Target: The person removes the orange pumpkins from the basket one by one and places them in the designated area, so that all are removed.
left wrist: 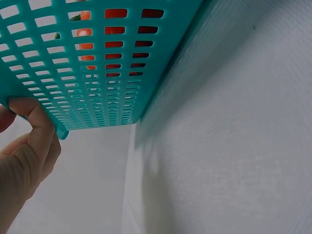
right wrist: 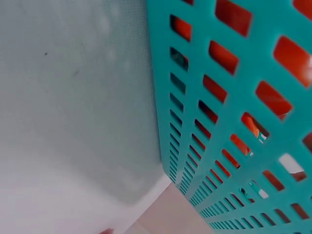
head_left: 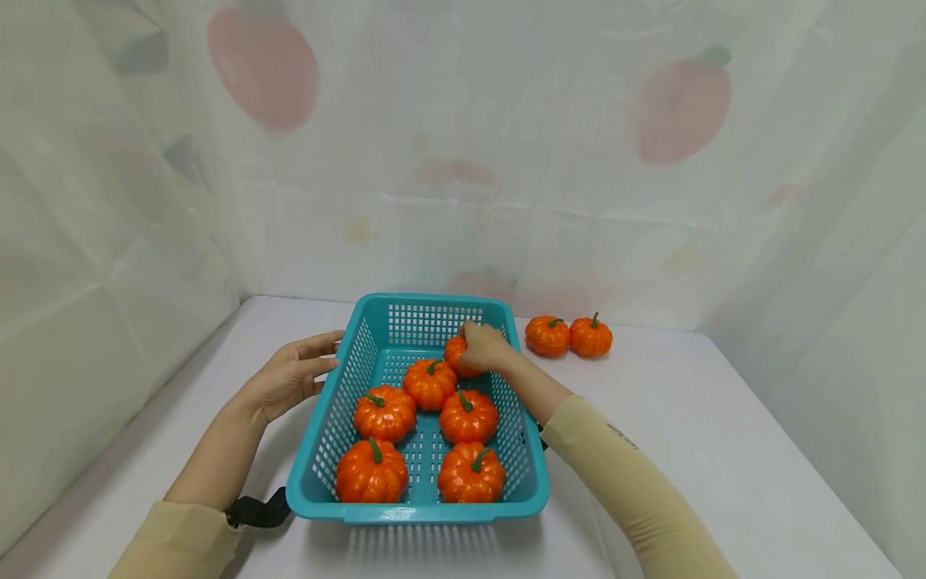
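A teal perforated plastic basket (head_left: pixel 417 513) with several small orange pumpkins, such as this one (head_left: pixel 371 473), stands on the table. At its back right, my right hand (head_left: pixel 485 347) reaches over the rim and grips a pumpkin (head_left: pixel 455 354), whose right part the hand hides. My left hand (head_left: pixel 292 374) is at the basket's left side, and in the left wrist view its bent fingers (left wrist: pixel 31 114) hold the rim. The right wrist view shows the outside of the basket wall (right wrist: pixel 168 97), with orange behind the holes; the right hand's grip is out of that view.
Two more pumpkins, one on the left (head_left: pixel 546 336) and one on the right (head_left: pixel 591 336), sit side by side beyond the basket's back right corner. White table cloth (head_left: pixel 694 426) extends to both sides. A pale printed curtain (head_left: pixel 463 121) hangs behind the table.
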Action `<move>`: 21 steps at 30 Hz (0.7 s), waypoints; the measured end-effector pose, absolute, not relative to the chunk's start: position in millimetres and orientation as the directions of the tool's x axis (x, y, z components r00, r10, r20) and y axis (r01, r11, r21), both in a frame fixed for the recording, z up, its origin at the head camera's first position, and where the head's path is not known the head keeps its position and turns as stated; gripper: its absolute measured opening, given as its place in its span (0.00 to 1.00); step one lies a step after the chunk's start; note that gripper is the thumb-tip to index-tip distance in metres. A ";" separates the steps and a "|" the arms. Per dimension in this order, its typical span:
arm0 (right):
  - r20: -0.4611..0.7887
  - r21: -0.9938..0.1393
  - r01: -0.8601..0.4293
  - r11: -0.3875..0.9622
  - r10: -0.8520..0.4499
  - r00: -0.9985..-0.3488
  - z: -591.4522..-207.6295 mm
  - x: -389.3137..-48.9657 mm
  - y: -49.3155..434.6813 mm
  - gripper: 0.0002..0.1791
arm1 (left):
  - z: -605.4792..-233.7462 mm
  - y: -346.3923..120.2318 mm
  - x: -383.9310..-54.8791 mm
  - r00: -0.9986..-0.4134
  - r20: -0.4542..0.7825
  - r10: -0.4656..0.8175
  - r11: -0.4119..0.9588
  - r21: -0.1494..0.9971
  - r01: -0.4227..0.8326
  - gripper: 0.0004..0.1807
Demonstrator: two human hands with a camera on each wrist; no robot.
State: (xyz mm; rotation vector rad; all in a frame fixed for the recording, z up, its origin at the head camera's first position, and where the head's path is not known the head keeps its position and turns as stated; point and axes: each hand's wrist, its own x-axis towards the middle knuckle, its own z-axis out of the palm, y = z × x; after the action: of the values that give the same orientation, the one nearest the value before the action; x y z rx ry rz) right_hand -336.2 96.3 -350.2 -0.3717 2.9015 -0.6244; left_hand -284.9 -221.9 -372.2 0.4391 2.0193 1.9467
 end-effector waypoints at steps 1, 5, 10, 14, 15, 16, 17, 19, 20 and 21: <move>-0.092 -0.417 -0.210 0.884 -0.272 -0.958 -349.9 -335.7 96.3 0.33 | -371.9 -221.8 -284.9 -0.907 -0.004 0.420 0.033 0.999 0.011 0.35; -0.073 -0.421 -0.211 0.882 -0.264 -0.962 -348.7 -334.2 95.9 0.35 | -371.1 -221.3 -284.5 -0.906 -0.003 0.424 0.030 0.999 0.011 0.35; -0.006 -0.442 -0.194 0.876 -0.219 -0.976 -345.6 -331.3 94.5 0.28 | -370.3 -220.6 -284.4 -0.905 -0.004 0.426 0.027 1.000 0.009 0.35; 0.050 -0.453 -0.181 0.873 -0.177 -0.983 -342.6 -329.8 92.9 0.20 | -369.7 -220.8 -284.7 -0.904 0.000 0.428 0.021 1.000 0.010 0.35; 0.066 -0.457 -0.182 0.871 -0.170 -0.983 -342.4 -329.7 92.6 0.19 | -369.7 -220.9 -284.7 -0.903 0.000 0.430 0.019 1.000 0.010 0.35; 0.085 -0.459 -0.187 0.869 -0.167 -0.982 -342.5 -329.7 92.6 0.17 | -369.8 -221.1 -284.8 -0.903 0.000 0.430 0.019 1.000 0.009 0.35; 0.107 -0.460 -0.195 0.866 -0.163 -0.981 -342.5 -329.7 92.6 0.16 | -370.0 -221.2 -284.8 -0.903 -0.001 0.431 0.020 1.000 0.009 0.35; 0.154 -0.467 -0.209 0.859 -0.154 -0.976 -343.2 -330.2 92.8 0.13 | -370.5 -221.5 -284.9 -0.902 -0.002 0.432 0.018 1.000 0.006 0.35; 0.175 -0.466 -0.220 0.857 -0.154 -0.972 -343.6 -330.4 93.0 0.11 | -370.8 -221.6 -285.0 -0.902 -0.002 0.431 0.018 1.000 0.006 0.35; 0.189 -0.463 -0.227 0.856 -0.155 -0.970 -344.0 -330.5 93.3 0.10 | -371.2 -221.7 -285.0 -0.902 -0.002 0.431 0.019 1.000 0.006 0.35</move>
State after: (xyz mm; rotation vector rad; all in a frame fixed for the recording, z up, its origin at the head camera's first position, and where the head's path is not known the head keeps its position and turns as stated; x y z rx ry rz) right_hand -330.5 93.3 -344.0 -0.3282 3.1663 -0.8198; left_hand -285.0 -221.7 -371.2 0.4495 1.9951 1.9551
